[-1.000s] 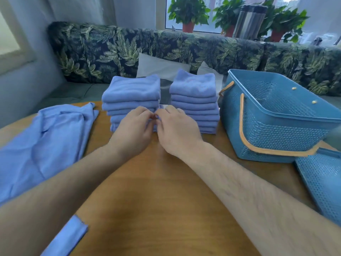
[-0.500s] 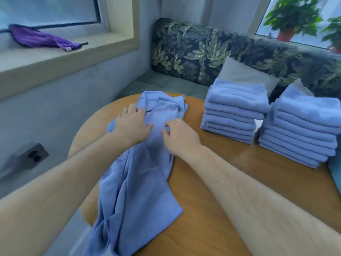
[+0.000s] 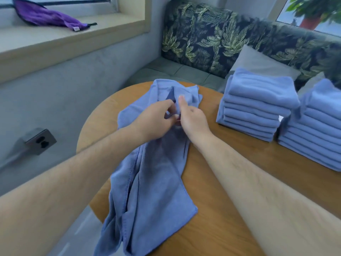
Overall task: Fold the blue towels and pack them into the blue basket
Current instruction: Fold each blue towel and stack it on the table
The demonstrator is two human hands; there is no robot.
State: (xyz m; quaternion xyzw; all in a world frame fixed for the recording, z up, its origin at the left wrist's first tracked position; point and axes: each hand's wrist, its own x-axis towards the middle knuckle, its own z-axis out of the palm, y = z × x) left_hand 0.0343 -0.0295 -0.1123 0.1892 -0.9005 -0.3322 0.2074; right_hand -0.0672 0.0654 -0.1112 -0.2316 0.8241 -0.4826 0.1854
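- The left hand [image 3: 155, 119] is pinching a raised fold of the unfolded blue towel [image 3: 153, 182], with thumb and curled fingers closing on the cloth; half a second ago it was lying flatter on it.
- The right hand [image 3: 193, 121] is gripping the same fold with its fingers curled in and its thumb pointing up, and it is now touching the left hand.
- The towel is lying crumpled on the round table [image 3: 212, 209], with its near end hanging over the edge.
- Two folded towel stacks [image 3: 258, 104] are standing to the right.
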